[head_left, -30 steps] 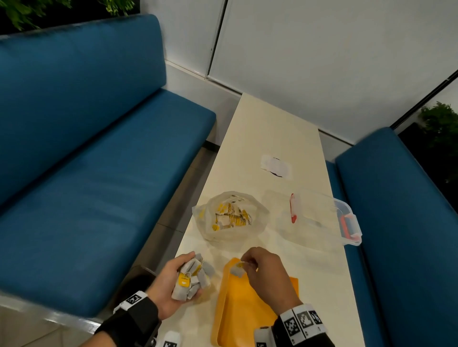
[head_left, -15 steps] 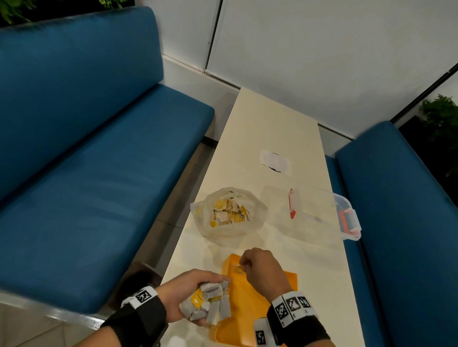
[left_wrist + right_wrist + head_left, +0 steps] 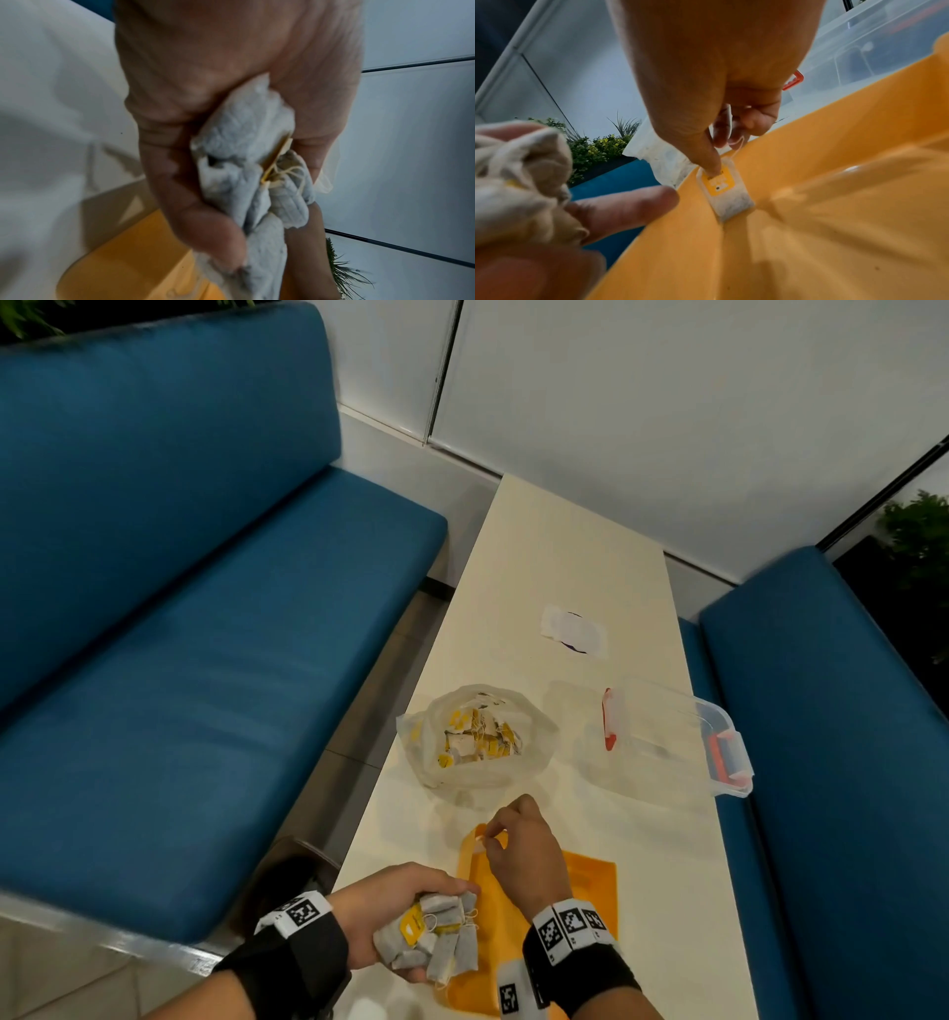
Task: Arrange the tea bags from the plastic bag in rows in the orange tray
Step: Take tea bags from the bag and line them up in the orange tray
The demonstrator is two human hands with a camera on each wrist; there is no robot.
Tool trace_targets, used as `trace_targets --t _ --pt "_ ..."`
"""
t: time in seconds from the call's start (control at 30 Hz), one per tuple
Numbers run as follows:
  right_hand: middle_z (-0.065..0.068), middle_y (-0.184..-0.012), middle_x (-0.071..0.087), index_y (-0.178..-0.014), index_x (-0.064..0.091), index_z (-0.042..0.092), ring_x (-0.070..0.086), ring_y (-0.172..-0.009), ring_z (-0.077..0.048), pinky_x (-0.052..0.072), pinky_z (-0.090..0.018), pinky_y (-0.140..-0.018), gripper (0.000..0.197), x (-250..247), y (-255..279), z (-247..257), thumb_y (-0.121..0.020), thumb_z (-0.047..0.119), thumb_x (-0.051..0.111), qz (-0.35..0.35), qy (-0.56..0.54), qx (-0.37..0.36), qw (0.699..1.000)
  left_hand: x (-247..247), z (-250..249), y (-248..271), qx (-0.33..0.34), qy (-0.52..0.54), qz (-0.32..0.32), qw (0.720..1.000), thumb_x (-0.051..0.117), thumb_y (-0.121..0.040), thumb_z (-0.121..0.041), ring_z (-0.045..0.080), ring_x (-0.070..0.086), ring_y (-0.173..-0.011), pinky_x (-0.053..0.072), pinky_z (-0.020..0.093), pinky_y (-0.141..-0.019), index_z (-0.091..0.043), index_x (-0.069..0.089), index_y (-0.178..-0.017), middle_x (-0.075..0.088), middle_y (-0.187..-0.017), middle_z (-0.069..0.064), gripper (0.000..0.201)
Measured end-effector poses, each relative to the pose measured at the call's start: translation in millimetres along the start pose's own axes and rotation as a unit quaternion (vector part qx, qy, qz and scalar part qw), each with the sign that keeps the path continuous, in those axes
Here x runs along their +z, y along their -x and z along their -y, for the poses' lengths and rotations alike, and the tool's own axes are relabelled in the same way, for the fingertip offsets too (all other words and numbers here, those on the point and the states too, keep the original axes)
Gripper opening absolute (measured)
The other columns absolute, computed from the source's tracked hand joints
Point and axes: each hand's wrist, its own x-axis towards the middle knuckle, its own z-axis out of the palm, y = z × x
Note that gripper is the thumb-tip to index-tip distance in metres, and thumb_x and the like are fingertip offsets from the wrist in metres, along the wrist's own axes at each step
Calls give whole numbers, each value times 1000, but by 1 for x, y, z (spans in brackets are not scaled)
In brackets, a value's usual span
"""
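Pressing one tea bag (image 3: 725, 189) into the far left corner of the tray (image 3: 834, 223), my right hand (image 3: 518, 855) has a fingertip (image 3: 712, 165) down on the bag's yellow tag, and the other fingers are curled above it, with the thread running up between them. I read that as a pinch on the thread, though the wrist view is too cramped to be sure. The bag lies flat against the tray wall, apparently the first of a row, as I see no other bag on the orange floor.

My left hand (image 3: 390, 911) is closed round a bunch (image 3: 434, 937) of bags, held just beside the tray's left edge; in its wrist view the fingers wrap the grey paper pouches and a tangle of threads and tags (image 3: 276, 160).

By my judgement these bags are very light, soft and crushable: thin paper that would tear if pulled hard, and threads that snag on each other (the bunch already looks knotted). I would take each one by the tag or by the pouch edge, lightly, and tease it free rather than yank. A flat press with one fingertip should seat it; the smooth tray may let it slide, so I would push it against the wall or a neighbour.

More bags (image 3: 477, 737) sit in the plastic bag (image 3: 534, 752) on the table (image 3: 565, 546), just beyond the tray.
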Motion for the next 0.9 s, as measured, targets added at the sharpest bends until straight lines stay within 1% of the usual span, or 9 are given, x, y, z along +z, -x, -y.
trace_targets --t 0.17,0.23,0.37,0.53,0.57,0.67,0.77,0.83,0.9 --pt "5 -103 48 -85 60 20 59 -79 -15 50 -26 -67 7 4 -2 4 -91 22 63 -22 -8 15 1000 -3 2 0 -5 10 3 1000 73 -80 -35 22 65 -70 52 28 -54 -14 62 -138 66 -98 8 63" --pt "5 -102 49 -82 54 23 57 -77 -15 48 -26 -66 12 5 -2 5 -91 23 62 -24 -2 18 1000 -3 2 0 -9 10 2 1000 71 -85 -33 23 66 -69 53 28 -53 -16 64 -137 67 -99 9 55" --pt "6 -98 48 -82 51 23 57 -78 -16 48 -28 -64 11 7 -4 8 -91 23 58 -26 10 26 999 -3 4 2 -13 13 4 1000 65 -93 -31 24 66 -66 52 27 -49 -16 68 -132 67 -98 11 42" --pt "5 -97 48 -83 50 23 57 -80 -16 49 -29 -66 11 8 -4 9 -91 22 57 -26 14 28 999 -2 5 5 -10 23 7 1000 64 -93 -32 23 67 -66 53 28 -50 -14 67 -133 67 -96 9 44" --pt "5 -98 49 -83 50 23 58 -81 -16 50 -30 -67 11 8 -4 9 -91 22 57 -26 11 25 999 -3 5 5 -8 31 8 999 62 -94 -33 23 67 -66 53 28 -51 -13 67 -131 68 -95 9 42" --pt "5 -101 49 -88 54 23 58 -81 -16 51 -30 -70 6 5 -1 9 -91 24 60 -22 -9 11 1000 -1 5 11 8 61 26 998 57 -97 -38 23 67 -64 54 29 -52 -14 69 -113 69 -92 10 31" --pt "7 -105 49 -99 60 22 57 -79 -11 49 -22 -70 9 -1 5 6 -91 21 62 -32 -44 -15 998 1 1 17 45 97 35 994 53 -99 -38 24 66 -57 53 29 -50 -11 70 -93 69 -83 13 32" --pt "10 -103 49 -102 62 22 54 -75 -4 42 -10 -68 12 -9 12 7 -91 16 62 -41 -79 -44 995 0 -1 17 69 106 26 992 54 -98 -40 26 67 -59 54 31 -53 -10 72 -89 69 -84 15 35" --pt "13 -99 51 -99 64 23 54 -77 -2 40 -6 -68 14 -18 21 10 -92 11 60 -40 -118 -80 989 -5 -2 12 93 119 15 988 58 -95 -42 28 63 -58 52 33 -56 -10 69 -88 67 -84 17 34"
